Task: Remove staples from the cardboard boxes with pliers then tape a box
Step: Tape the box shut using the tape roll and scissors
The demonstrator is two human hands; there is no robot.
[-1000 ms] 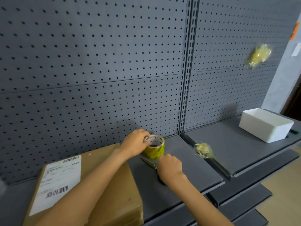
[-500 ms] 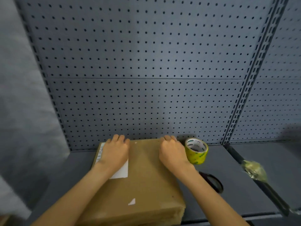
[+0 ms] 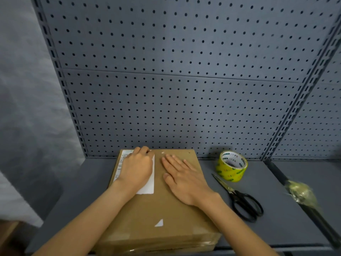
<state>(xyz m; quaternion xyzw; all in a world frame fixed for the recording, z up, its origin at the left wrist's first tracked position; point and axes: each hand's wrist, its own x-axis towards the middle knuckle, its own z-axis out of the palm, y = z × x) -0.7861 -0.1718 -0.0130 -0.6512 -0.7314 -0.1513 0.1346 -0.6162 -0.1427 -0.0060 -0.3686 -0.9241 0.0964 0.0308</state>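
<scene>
- Cardboard box lay flat on our grey shelf.
- Our right hand pressed it, fingers straight, holding nothing.
- Our left hand rested on its label, fingers seemingly curled at the far edge.
- Tape roll and scissors sat beside it.

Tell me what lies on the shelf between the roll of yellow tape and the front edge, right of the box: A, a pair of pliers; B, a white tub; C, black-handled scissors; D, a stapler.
C: black-handled scissors lie on the shelf, blades pointing toward the yellow tape roll, to the right of the cardboard box.
</scene>
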